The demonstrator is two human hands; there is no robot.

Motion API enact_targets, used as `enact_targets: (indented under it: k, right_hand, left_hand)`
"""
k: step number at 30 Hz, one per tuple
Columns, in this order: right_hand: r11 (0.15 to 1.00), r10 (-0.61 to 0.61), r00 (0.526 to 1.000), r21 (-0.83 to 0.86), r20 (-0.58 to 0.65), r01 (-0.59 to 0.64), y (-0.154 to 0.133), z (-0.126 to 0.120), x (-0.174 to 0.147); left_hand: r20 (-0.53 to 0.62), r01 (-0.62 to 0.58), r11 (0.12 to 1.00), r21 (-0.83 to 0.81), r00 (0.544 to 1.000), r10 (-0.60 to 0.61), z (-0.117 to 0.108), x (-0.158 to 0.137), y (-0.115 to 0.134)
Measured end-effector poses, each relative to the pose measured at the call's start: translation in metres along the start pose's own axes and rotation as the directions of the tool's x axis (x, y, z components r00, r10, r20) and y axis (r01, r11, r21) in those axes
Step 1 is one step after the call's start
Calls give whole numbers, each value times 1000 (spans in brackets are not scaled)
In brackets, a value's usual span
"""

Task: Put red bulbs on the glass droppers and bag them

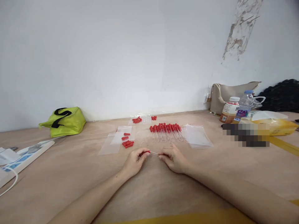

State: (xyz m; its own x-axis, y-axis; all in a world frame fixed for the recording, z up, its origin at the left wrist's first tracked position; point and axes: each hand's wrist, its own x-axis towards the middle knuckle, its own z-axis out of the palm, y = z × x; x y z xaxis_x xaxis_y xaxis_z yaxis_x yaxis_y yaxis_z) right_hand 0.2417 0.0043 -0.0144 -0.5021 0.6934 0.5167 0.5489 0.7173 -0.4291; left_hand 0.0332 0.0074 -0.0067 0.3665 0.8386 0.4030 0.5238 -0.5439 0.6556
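Observation:
My left hand pinches a red rubber dropper bulb, mostly hidden by the fingers. A thin clear glass pipette runs from the bulb to my right hand, whose thumb and fingers close on its other end. Just beyond stands a row of droppers with red bulbs, lying side by side with their clear tubes towards me. Loose red bulbs lie to the left on plastic bags, and bare clear tubes lie between them and the row.
Clear plastic bags lie right of the row; more red bulbs sit near the wall. A lime-green bag and a power strip are at left. Bottles, a beige bag and a yellow tissue pack stand at right.

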Motion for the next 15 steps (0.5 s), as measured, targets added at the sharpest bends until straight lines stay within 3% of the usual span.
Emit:
enact_targets:
  k: [3,11,15]
  right_hand:
    - [1000,0,999,-15,35,0,2,-2,1]
    - [962,-115,985,-234,130,143,8,-11,1]
    - [961,-84,992,-254,92,105,3,-8,0]
  left_hand:
    - [3,-34,999,17,999,34,0,0,1]
    - [179,-129,981,144,978,103,-2,-6,10]
    - [176,-147,969,197,978,113,-1,-6,11]
